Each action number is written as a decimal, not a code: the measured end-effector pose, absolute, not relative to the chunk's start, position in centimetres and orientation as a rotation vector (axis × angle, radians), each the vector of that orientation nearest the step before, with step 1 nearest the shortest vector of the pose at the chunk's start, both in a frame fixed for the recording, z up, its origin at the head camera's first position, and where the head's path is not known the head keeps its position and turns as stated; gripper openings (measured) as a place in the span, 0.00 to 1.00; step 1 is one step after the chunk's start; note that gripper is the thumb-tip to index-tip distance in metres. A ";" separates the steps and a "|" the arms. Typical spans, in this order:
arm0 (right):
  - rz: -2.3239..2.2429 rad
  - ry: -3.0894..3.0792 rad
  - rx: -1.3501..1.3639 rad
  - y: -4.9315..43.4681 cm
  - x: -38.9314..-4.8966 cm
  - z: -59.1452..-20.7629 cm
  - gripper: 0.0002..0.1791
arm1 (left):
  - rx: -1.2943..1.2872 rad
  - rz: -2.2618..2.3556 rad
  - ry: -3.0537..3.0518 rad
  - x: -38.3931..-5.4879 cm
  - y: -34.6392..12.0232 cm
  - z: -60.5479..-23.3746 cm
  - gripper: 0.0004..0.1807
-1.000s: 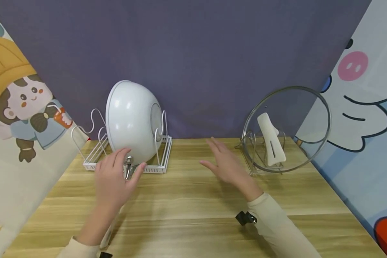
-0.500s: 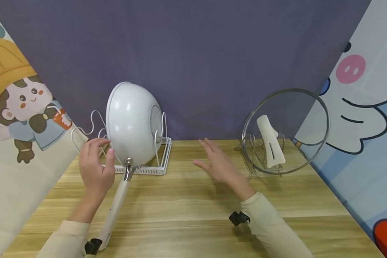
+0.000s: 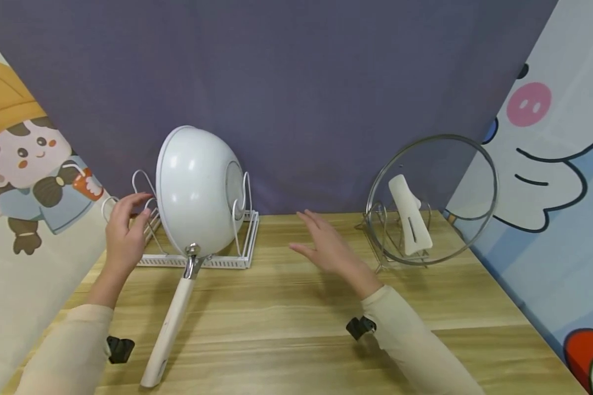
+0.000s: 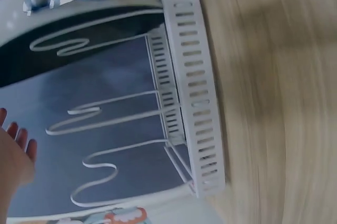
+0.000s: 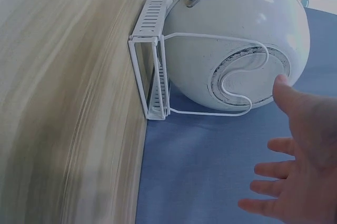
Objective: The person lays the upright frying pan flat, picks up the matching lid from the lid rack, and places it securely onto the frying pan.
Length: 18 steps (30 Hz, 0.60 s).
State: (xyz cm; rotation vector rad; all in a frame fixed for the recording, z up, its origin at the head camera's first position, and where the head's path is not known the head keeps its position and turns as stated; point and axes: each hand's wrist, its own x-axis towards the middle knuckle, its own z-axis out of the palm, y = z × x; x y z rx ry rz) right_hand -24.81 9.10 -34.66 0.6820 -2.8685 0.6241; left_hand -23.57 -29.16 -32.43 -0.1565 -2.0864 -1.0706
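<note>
A white wok (image 3: pixel 192 192) stands on its side in a white wire rack (image 3: pixel 222 263), its round base facing right. Its long pale handle (image 3: pixel 170 329) slants down toward the table's front. My left hand (image 3: pixel 123 236) is left of the wok, near the rack's wire loops, with nothing held; the left wrist view shows its fingers (image 4: pixel 23 142) apart from the wires. Between the two racks my right hand (image 3: pixel 328 247) hovers over the wooden table with its fingers extended. The right wrist view has that hand (image 5: pixel 305 166) beside the wok's base, holding nothing.
On the right a glass lid (image 3: pixel 494 189) with a metal rim and a white handle (image 3: pixel 410 216) leans upright in a small metal rack (image 3: pixel 382 247). A dark cloth wall (image 3: pixel 296 104) closes off the back. Cartoon panels stand on both sides.
My left hand has moved left, away from the wok's handle joint, leaving the handle in full view. My right hand stays in nearly the same place. The wok stays in the rack.
</note>
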 end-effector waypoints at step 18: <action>0.822 -2.823 0.852 4.8 -26.8 -33.0 0.42 | 0.023 -1.336 -2.333 -26.8 -33.1 -33.3 0.24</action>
